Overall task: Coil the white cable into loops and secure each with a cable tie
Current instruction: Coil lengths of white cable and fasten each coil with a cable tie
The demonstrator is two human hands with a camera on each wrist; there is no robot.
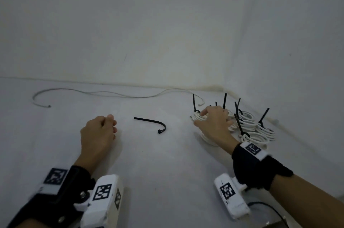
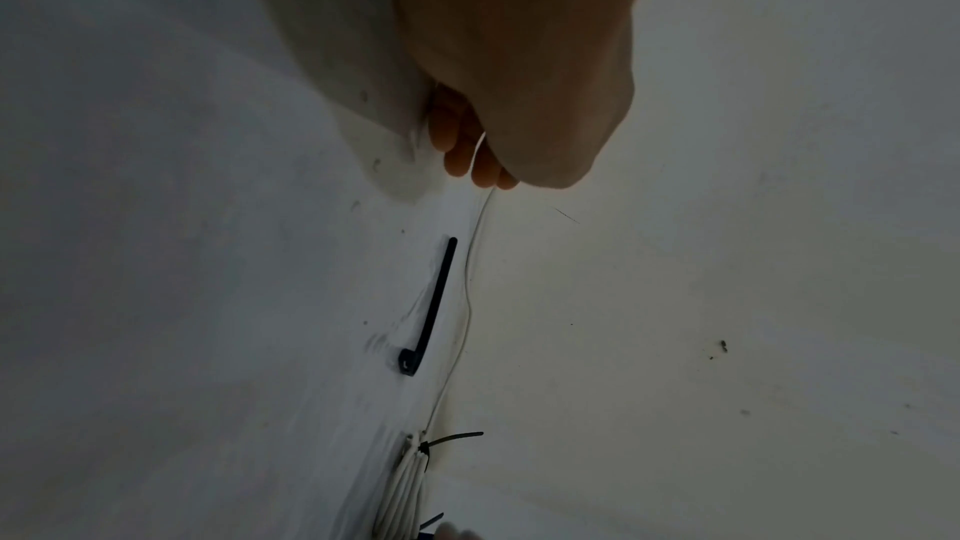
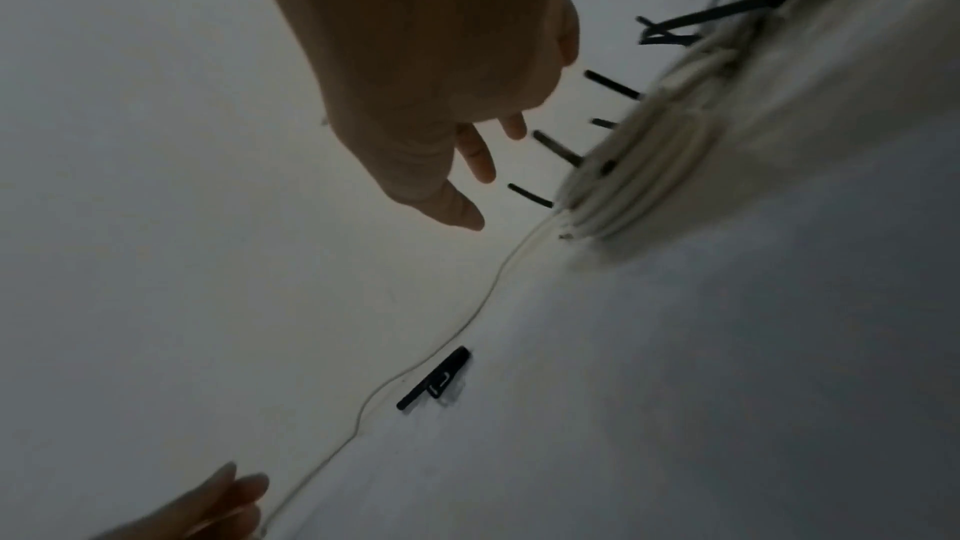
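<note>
My right hand (image 1: pixel 214 123), fingers spread, is hiding part of the tied coils (image 1: pixel 249 127). My left hand (image 1: pixel 98 132) is curling, seemingly pinching the thin cable (image 2: pixel 470 302). A loose tie (image 1: pixel 150 122) is lying between them.

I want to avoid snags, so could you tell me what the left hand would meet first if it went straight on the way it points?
Probably nothing close: the left hand points toward the far wall, with bare floor ahead, then the loose cable by the wall. The loose tie lies off to its right.
</note>
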